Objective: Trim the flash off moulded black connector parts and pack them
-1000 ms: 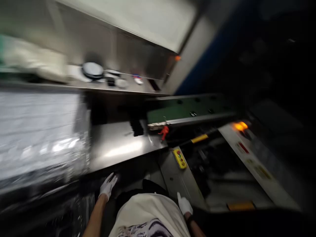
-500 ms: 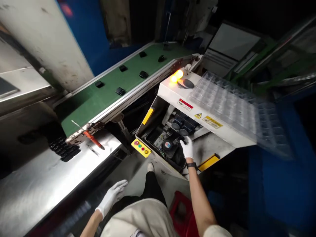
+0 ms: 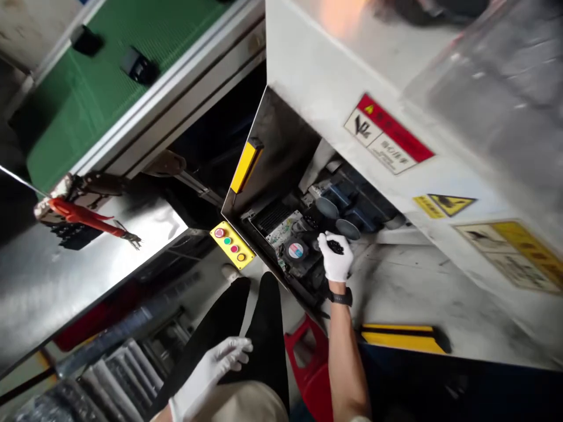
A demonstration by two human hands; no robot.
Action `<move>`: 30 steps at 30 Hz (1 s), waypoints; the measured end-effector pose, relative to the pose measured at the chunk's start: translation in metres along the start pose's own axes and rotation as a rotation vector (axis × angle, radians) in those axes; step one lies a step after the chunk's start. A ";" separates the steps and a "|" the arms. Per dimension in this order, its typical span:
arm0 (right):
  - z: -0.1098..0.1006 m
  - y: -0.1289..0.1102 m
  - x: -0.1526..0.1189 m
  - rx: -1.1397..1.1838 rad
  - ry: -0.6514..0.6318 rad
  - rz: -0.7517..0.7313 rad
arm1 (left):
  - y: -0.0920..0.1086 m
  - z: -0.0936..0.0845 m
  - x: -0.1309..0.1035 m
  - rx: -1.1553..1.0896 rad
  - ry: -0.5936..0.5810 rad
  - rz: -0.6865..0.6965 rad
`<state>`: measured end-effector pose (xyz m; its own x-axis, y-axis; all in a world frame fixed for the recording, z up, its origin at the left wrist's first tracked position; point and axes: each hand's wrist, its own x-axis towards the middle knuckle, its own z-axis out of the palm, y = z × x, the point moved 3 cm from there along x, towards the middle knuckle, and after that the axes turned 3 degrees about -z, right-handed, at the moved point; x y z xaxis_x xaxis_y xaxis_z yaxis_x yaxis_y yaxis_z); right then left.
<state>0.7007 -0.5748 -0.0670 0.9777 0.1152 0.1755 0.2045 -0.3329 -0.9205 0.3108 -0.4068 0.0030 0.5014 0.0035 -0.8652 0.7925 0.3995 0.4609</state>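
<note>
My right hand [image 3: 338, 265], in a white glove, is inside the open bay of a white machine [image 3: 303, 111]. Its fingers are curled around a small black part [image 3: 336, 247], which shows between thumb and fingers. Close by are the machine's fixture with a round red-and-blue label [image 3: 296, 251] and two grey suction cups [image 3: 328, 207] above it. My left hand [image 3: 215, 364], also gloved in white, hovers over my legs, fingers loosely extended and nothing in them.
A green conveyor belt [image 3: 101, 88] at upper left carries black parts [image 3: 139, 64]. Red-handled pliers [image 3: 85, 217] lie at the belt's end, above a metal table [image 3: 109, 269]. A yellow button panel [image 3: 232, 245] sits at the bay's corner; a red stool [image 3: 310, 363] stands below.
My view has moved closer to the machine and tilted down. My right hand now has the black part visible in its grip. My left hand has come in over my legs.
</note>
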 end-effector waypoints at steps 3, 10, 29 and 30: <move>-0.003 -0.007 0.001 0.061 0.014 -0.045 | 0.006 0.000 0.009 0.021 -0.001 0.018; -0.010 -0.038 0.010 0.023 0.050 -0.160 | 0.036 -0.006 0.026 -0.033 0.022 0.049; 0.080 -0.076 -0.002 -0.119 0.096 0.007 | 0.168 0.019 0.053 -0.310 -0.281 0.222; 0.085 -0.065 0.010 -0.112 0.149 0.009 | 0.168 0.019 0.050 -0.324 -0.286 0.213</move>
<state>0.6935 -0.4730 -0.0353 0.9740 -0.0250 0.2251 0.1919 -0.4368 -0.8789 0.4760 -0.3567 0.0406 0.7521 -0.1175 -0.6485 0.5355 0.6825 0.4974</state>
